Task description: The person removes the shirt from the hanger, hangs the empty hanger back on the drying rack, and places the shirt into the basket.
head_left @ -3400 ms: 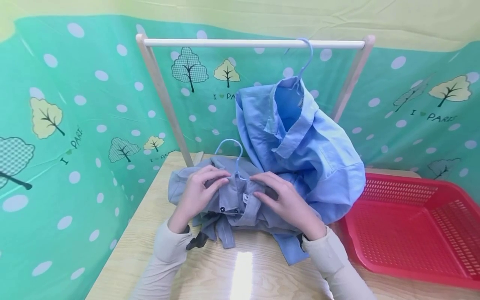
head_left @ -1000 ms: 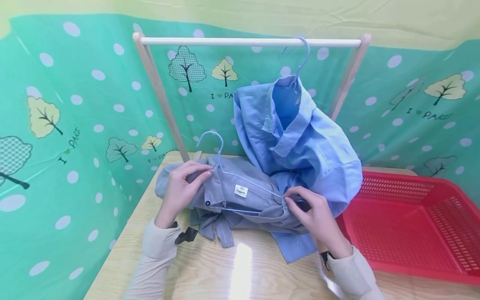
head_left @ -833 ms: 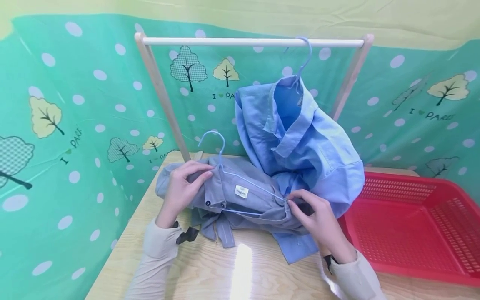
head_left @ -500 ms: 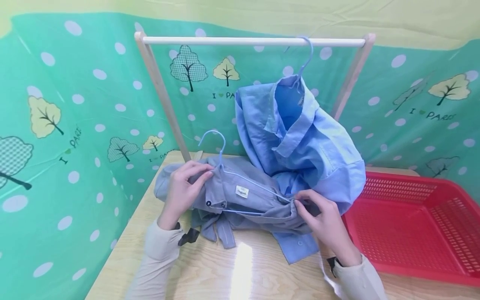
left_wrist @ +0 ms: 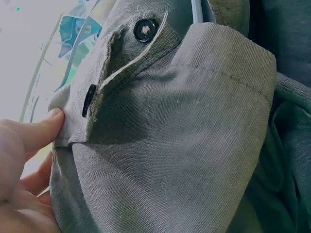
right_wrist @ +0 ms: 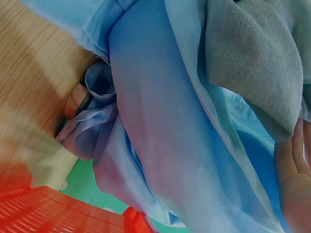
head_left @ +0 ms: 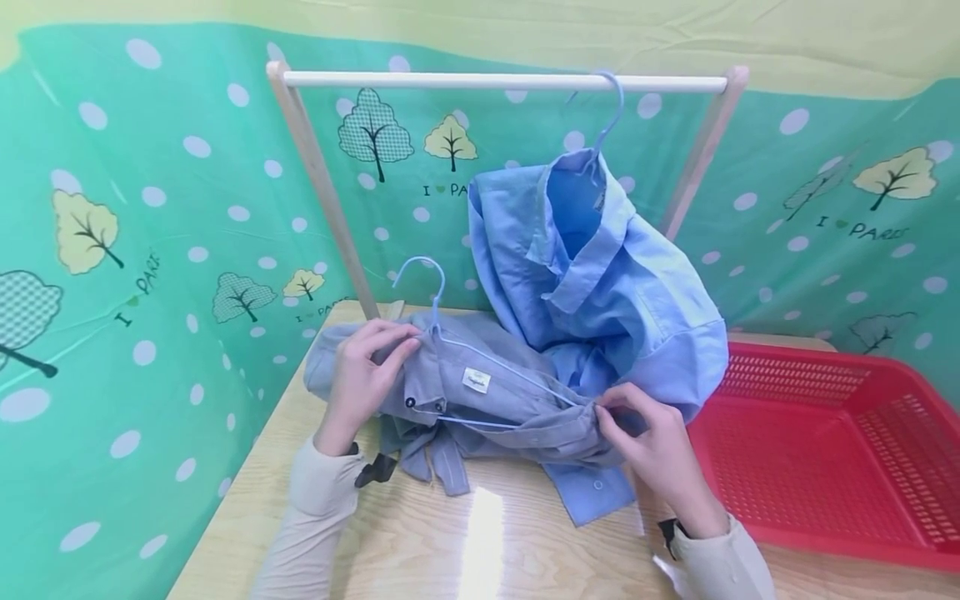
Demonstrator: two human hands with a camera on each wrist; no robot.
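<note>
A: From the head view, the left hand (head_left: 365,372) grips the grey shirt (head_left: 480,396) on the table (head_left: 420,542), fingers curled at the hanger (head_left: 450,342).

B: The right hand (head_left: 654,454) pinches its other shoulder.

A: At the left wrist, a thumb (left_wrist: 36,133) presses the collar (left_wrist: 121,82).

B: The right wrist shows only the palm (right_wrist: 296,194) beside cloth.

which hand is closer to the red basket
Right. The right hand pinches the grey shirt at its right end, just left of the red basket; the left hand grips the collar at the shirt's far side.

Both hands (head_left: 367,371) on grey shirt (head_left: 480,396)
</note>
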